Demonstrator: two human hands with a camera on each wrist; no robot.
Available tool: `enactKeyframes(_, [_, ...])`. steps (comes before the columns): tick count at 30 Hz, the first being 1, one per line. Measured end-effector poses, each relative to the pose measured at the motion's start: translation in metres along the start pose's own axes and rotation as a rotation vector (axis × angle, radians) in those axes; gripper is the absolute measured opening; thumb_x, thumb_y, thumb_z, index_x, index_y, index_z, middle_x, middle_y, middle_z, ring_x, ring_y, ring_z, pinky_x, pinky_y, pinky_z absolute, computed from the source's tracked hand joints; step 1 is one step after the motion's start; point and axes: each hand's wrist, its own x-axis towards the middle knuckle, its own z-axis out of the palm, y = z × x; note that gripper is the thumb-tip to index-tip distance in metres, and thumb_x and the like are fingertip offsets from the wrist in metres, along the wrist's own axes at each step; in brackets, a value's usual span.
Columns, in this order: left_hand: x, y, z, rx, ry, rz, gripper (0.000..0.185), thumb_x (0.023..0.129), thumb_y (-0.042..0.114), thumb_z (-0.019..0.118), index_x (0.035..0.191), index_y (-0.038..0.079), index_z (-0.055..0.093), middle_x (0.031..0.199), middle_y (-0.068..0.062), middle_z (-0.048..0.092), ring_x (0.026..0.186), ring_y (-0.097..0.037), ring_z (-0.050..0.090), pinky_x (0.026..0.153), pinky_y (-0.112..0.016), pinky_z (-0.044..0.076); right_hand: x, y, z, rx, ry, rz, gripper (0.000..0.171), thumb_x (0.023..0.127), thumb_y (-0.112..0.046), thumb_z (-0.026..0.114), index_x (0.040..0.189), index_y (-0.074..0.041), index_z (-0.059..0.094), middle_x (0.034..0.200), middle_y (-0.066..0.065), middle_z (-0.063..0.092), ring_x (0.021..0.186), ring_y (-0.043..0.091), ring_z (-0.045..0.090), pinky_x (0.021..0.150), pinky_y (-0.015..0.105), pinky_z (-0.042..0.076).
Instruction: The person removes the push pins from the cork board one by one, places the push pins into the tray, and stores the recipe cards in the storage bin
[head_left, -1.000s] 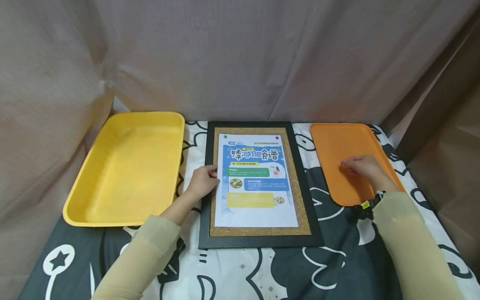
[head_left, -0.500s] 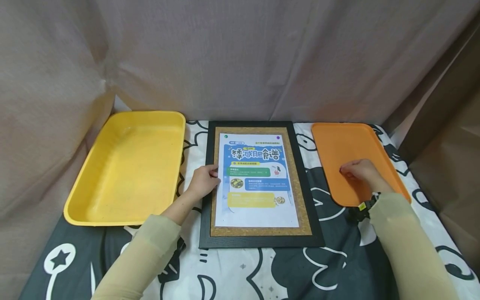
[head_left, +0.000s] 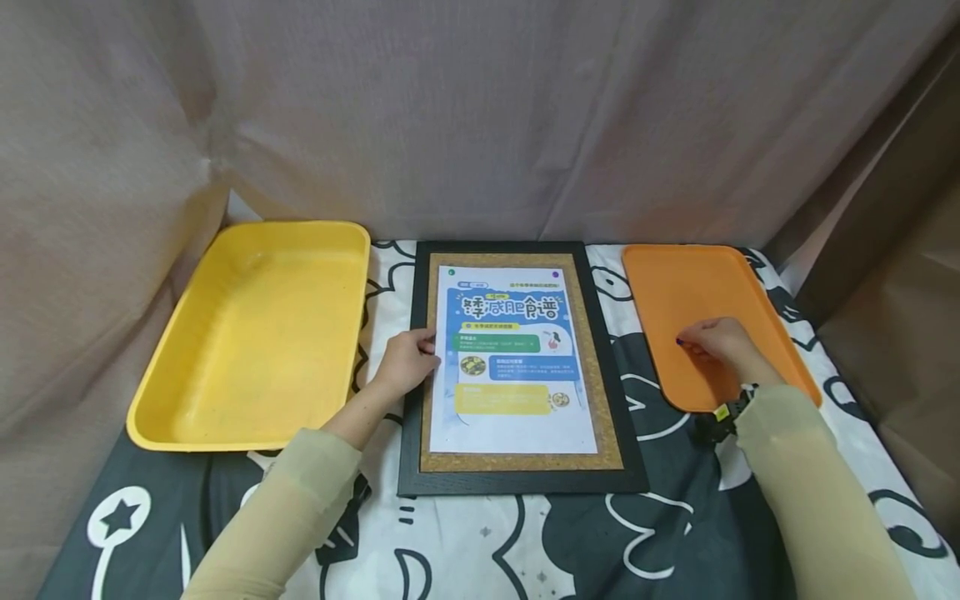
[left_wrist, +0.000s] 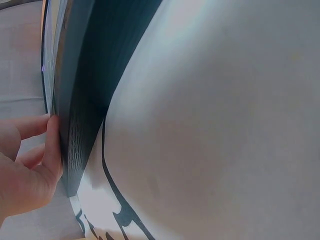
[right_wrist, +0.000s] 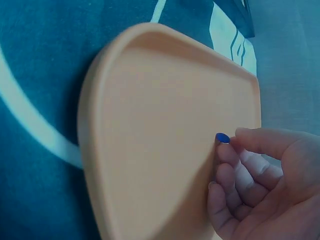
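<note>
A cork board (head_left: 611, 433) in a black frame lies on the cloth, bearing a printed paper sheet (head_left: 517, 433). A green thumbtack (head_left: 452, 272) and a purple thumbtack (head_left: 556, 274) sit in the sheet's top corners. The fingertips of my left hand (head_left: 406, 362) rest at the sheet's left edge; in the left wrist view that hand (left_wrist: 30, 170) lies over the frame's side. Above the orange tray (head_left: 675, 283), my right hand (head_left: 726, 343) pinches a blue thumbtack (right_wrist: 222, 138) between thumb and fingers, its round head showing. The other fingers are curled in.
At the left stands a deep yellow tray (head_left: 247, 350). A patterned black and white cloth (head_left: 480, 542) covers the table, and a grey-brown curtain (head_left: 480, 117) hangs behind everything.
My right hand has shifted slightly down over the orange tray, and a blue thumbtack now shows at its fingertips. The left hand and the sheet have stayed in place.
</note>
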Motion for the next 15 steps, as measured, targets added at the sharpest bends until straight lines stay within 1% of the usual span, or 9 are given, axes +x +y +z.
enactKeyframes(2, [0.000,0.000,0.000,0.002,0.001,0.002,0.051,0.085,0.001,0.058,0.134,-0.002,0.046,0.099,-0.015,0.060,0.076,-0.016,0.061,0.062,-0.021,0.054,-0.003,-0.002,-0.002,0.015,0.000,-0.005,0.051,0.091,-0.038,0.051,0.119,0.005,0.053,0.073,-0.011,0.060,0.089,0.023,0.053,0.073,0.024,0.044])
enactKeyframes(6, [-0.001,-0.001,-0.001,-0.001,0.004,0.006,0.051,0.084,0.001,0.058,0.134,-0.003,0.047,0.099,-0.015,0.060,0.076,-0.016,0.061,0.063,-0.021,0.054,-0.011,-0.011,-0.005,0.037,-0.003,-0.030,0.055,0.091,-0.044,0.049,0.122,0.002,0.051,0.078,-0.011,0.063,0.097,0.025,0.051,0.079,0.027,0.043])
enactKeyframes(10, [-0.002,-0.001,-0.001,-0.002,0.000,0.007,0.050,0.084,0.002,0.058,0.133,-0.002,0.047,0.099,-0.015,0.060,0.076,-0.017,0.061,0.063,-0.022,0.055,-0.014,-0.025,-0.008,0.015,0.029,-0.071,0.060,0.091,-0.048,0.047,0.124,0.003,0.051,0.082,-0.008,0.063,0.100,0.027,0.048,0.080,0.029,0.042])
enactKeyframes(12, [-0.003,-0.001,-0.001,-0.004,-0.003,0.010,0.051,0.084,0.002,0.058,0.134,-0.003,0.047,0.100,-0.015,0.060,0.077,-0.017,0.061,0.064,-0.022,0.055,-0.015,-0.035,-0.009,0.001,0.051,-0.097,0.062,0.091,-0.049,0.047,0.124,0.004,0.051,0.088,0.000,0.064,0.100,0.028,0.048,0.083,0.034,0.044])
enactKeyframes(15, [-0.003,0.000,0.000,-0.010,-0.004,0.016,0.051,0.084,0.002,0.058,0.134,-0.003,0.046,0.100,-0.016,0.059,0.080,-0.017,0.060,0.065,-0.022,0.055,-0.016,-0.049,-0.008,-0.005,0.063,-0.138,0.064,0.091,-0.050,0.047,0.126,0.003,0.050,0.106,0.012,0.062,0.105,0.032,0.048,0.093,0.043,0.045])
